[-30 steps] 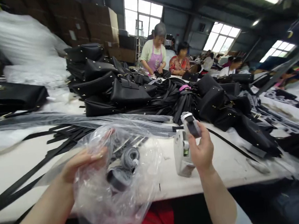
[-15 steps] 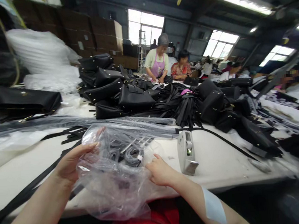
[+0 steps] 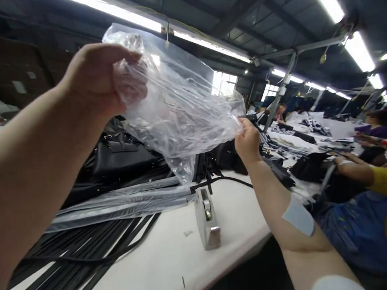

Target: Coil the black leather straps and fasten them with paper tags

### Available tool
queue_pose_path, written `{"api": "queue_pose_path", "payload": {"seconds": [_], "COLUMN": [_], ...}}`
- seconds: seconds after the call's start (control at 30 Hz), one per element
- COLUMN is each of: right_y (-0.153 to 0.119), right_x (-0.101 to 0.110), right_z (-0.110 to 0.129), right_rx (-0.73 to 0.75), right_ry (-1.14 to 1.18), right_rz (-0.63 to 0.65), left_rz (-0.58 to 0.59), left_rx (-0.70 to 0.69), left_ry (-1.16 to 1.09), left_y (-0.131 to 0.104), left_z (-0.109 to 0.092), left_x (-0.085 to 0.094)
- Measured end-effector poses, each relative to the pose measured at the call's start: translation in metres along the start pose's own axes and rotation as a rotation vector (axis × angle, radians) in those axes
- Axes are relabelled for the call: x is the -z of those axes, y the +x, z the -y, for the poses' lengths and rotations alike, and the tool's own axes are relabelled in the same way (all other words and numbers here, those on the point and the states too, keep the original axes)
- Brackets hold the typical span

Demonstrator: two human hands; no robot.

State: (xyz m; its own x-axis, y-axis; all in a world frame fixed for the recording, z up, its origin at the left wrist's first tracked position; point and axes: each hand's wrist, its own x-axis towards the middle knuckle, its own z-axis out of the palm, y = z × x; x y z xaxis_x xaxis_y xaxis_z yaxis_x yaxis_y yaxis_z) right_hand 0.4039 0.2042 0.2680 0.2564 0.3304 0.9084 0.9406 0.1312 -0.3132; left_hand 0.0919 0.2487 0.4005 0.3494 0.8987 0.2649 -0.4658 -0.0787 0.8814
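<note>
Clear plastic bag [image 3: 179, 105] stretched between left hand [image 3: 98, 79] and right hand [image 3: 247, 140] (pinched by fingertips).

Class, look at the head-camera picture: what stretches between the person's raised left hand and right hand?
In the head view, a crumpled clear plastic bag spans the gap, pinched by the left hand at one end and the right hand at the other.

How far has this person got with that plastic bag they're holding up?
Looks done: the clear plastic bag is lifted off the white table and looks empty. In hand: the left hand pinches its top corner and the right hand its far edge, stretching it out. Left, probably: the black straps, the clear sleeves and the heap of black bags lie unpacked around the tape dispenser.
</note>
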Motion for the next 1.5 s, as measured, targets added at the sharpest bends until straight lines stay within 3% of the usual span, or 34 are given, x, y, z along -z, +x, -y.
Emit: {"api": "queue_pose_path", "payload": {"seconds": [0.1,0.17,0.27,0.37,0.43,0.5,0.57,0.63,0.77,0.8,0.87,0.97,1.03,1.1,1.23,1.37,1.5], "right_y": [0.017,0.009,-0.032,-0.093,-0.131,-0.159,-0.178,-0.191,-0.223,-0.235,-0.263,-0.306,-0.326,-0.338,-0.348,-0.360,-0.368], "right_x": [0.021,0.029,0.038,0.046,0.051,0.057,0.063,0.068,0.069,0.067,0.058,0.032,0.013,-0.003,-0.015,-0.016,-0.012], "right_z": [-0.039,-0.068,-0.112,-0.145,-0.159,-0.165,-0.161,-0.146,-0.083,-0.062,-0.019,0.043,0.079,0.107,0.139,0.134,0.107], "right_rx": [0.034,0.002,-0.101,-0.157,-0.194,-0.226,-0.243,-0.196,0.010,0.036,0.061,0.103,0.120,0.116,0.170,0.293,0.266], "right_ry": [-0.209,-0.391,-0.662,-0.724,-0.741,-0.758,-0.766,-0.725,-0.430,-0.363,-0.235,0.072,0.266,0.399,0.585,0.697,0.705], "right_rz": [-0.026,0.057,0.382,0.606,0.687,0.727,0.728,0.631,0.169,0.117,0.083,0.276,0.500,0.698,0.895,0.904,0.910], "left_rz": [0.321,0.386,0.330,0.279,0.264,0.278,0.291,0.303,0.380,0.388,0.356,0.255,0.194,0.140,-0.018,-0.073,-0.058], "left_rx": [-0.084,0.016,0.224,0.364,0.407,0.416,0.408,0.364,0.201,0.182,0.180,0.171,0.140,0.106,0.109,0.201,0.278], "left_ry": [0.016,0.070,0.250,0.432,0.525,0.578,0.602,0.662,0.922,0.975,1.043,1.167,1.310,1.458,1.663,1.809,1.882], "left_y": [0.024,0.038,0.046,0.038,0.027,0.010,-0.013,-0.046,-0.134,-0.155,-0.191,-0.216,-0.212,-0.192,-0.131,-0.089,-0.082], "left_z": [0.030,0.075,0.165,0.251,0.290,0.310,0.313,0.305,0.284,0.282,0.282,0.283,0.280,0.274,0.260,0.248,0.235], "left_x": [-0.021,-0.026,-0.023,-0.010,0.004,0.024,0.048,0.075,0.128,0.139,0.159,0.188,0.210,0.234,0.282,0.315,0.317]}}
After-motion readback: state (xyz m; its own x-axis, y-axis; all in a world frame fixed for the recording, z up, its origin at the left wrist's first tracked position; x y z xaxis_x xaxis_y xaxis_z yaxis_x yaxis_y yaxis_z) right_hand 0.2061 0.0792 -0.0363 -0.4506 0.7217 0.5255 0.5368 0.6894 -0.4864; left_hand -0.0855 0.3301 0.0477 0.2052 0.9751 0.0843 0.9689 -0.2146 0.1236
